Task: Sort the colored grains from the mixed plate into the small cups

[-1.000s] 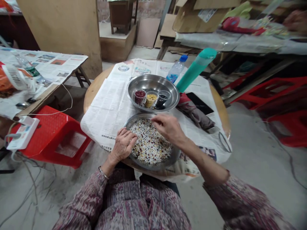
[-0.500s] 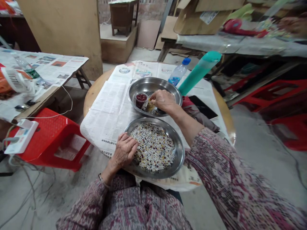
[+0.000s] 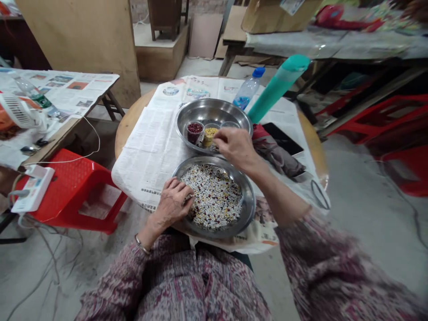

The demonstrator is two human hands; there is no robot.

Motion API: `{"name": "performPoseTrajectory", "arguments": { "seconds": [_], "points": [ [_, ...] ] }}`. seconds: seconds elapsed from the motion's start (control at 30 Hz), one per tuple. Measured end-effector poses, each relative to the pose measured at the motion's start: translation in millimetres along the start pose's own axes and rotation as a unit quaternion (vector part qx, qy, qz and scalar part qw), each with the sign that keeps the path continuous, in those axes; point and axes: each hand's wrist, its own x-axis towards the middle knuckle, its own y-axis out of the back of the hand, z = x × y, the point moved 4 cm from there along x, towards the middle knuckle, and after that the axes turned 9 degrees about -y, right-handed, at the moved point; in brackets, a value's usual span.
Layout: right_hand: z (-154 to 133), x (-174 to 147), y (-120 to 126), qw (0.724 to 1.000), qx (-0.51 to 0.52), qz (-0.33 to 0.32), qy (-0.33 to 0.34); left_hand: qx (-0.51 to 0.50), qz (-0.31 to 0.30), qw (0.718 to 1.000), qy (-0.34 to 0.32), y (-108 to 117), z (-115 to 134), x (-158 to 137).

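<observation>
On the newspaper-covered counter (image 3: 150,147):
Left hand (image 3: 172,205): fingers curled, resting on mixed beans (image 3: 214,196) in the near steel pan (image 3: 249,200).
Right hand (image 3: 236,147): fingertips pinched, contents unseen, over the far pan (image 3: 214,109) beside the yellow-grain cup (image 3: 210,133).

Pretty even, soft daylight, mild glare on the steel bowls (image 3: 214,113), edges stretched fisheye-style, and the right sleeve (image 3: 334,267) is smeared with blur.

A teal flask (image 3: 279,87) leans beside a water bottle (image 3: 248,92); a red stool (image 3: 72,189) stands left.
</observation>
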Motion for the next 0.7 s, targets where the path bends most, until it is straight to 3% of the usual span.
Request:
{"name": "performPoseTrajectory", "arguments": {
  "seconds": [0.17, 0.3, 0.5, 0.7],
  "points": [
    [7, -103, -18, 0.991, -0.016, -0.124, 0.053, 0.078, -0.116, 0.990, 0.022, -7, 8, 10],
    [12, -140, -47, 0.983, -0.029, -0.164, 0.071, 0.055, -0.146, 0.986, 0.055, -20, 11, 19],
    [24, -133, -46, 0.998, -0.021, -0.052, 0.014, -0.011, -0.148, 0.989, 0.026, -30, 21, 28],
    [24, -149, -42, 0.998, -0.066, -0.007, 0.008, 0.025, -0.105, 0.994, -0.023, -29, 29, 38]
  ]
}}
